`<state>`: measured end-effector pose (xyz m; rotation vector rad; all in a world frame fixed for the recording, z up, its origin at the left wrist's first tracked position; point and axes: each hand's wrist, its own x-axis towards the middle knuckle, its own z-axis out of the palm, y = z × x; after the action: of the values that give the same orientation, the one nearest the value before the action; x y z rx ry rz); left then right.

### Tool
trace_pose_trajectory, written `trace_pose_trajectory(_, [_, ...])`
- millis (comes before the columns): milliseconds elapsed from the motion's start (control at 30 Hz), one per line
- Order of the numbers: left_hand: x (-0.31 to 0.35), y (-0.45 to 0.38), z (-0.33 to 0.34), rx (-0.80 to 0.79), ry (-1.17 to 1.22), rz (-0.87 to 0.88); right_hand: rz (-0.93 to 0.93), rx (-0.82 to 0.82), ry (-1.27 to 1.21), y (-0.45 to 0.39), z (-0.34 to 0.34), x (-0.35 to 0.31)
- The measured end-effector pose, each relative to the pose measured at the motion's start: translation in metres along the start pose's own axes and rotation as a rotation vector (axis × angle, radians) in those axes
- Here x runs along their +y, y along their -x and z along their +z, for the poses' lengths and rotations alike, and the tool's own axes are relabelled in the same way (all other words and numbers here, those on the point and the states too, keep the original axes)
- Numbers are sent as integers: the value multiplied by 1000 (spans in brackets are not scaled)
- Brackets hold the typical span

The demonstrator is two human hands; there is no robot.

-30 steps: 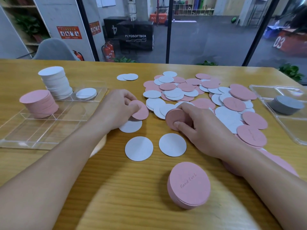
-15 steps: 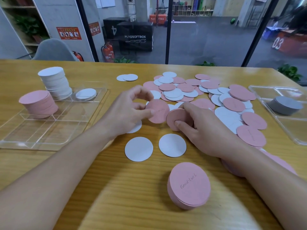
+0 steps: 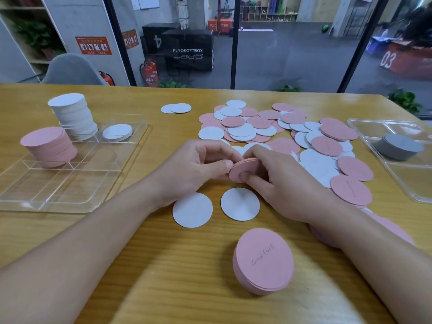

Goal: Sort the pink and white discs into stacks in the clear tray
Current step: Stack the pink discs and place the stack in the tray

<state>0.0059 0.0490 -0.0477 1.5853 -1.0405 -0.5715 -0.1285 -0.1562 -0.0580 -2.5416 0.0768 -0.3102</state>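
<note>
Pink stack (image 3: 263, 261), "Good Luck" inscription

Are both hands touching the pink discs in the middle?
Touching. The head view shows the left hand and right hand both pinching the small pink stack between them.

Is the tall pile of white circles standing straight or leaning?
Leaning. The tall stack of white discs in the clear tray has its top discs shifted left of its base.
</note>
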Motion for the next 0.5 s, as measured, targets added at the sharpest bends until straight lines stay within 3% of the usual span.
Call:
trace_pose_trajectory(133, [-1, -2, -2, 78, -214, 78, -4, -1, -22, -1, 0, 0])
trace_pose_trajectory(400, [-9, -4, 3, 148, -252, 77, -24, -14, 44, 0, 4, -6])
trace_pose_trajectory(500, [-8, -5, 7, 173, -381, 77, 2, -28, 131, -2, 7, -8])
